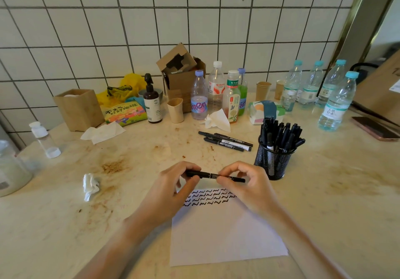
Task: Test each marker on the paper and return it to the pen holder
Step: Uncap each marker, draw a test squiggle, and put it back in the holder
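Marker [214, 176] in your two hands lies level above the far edge of the paper [225, 233], which sits flat on the counter [337, 213] right in front of you. Your left hand [173, 189] pinches the marker's left end between thumb and curled fingers; your right hand [243, 183] pinches the barrel near its middle, with the right tip poking out past your fingers. You cannot tell whether a cap is on or coming off. Rows of black squiggles [208, 197] cover the top strip of the paper, partly under your hands.

Just beyond your right hand stands the black mesh pen holder [273, 162], upright and packed with black markers. To its left, a small bunch of loose markers [226, 141] lies flat on the counter, close to the holder but apart from it. A crumpled tissue [90, 186] rests to the left of your left hand.

Farther back you have a row of plastic bottles [216, 92], a dark pump bottle [152, 101], paper cups [263, 90], an open cardboard box [180, 73] and a wooden box [79, 109], all near the tiled wall [194, 19]. A phone [374, 128] lies at the far right.
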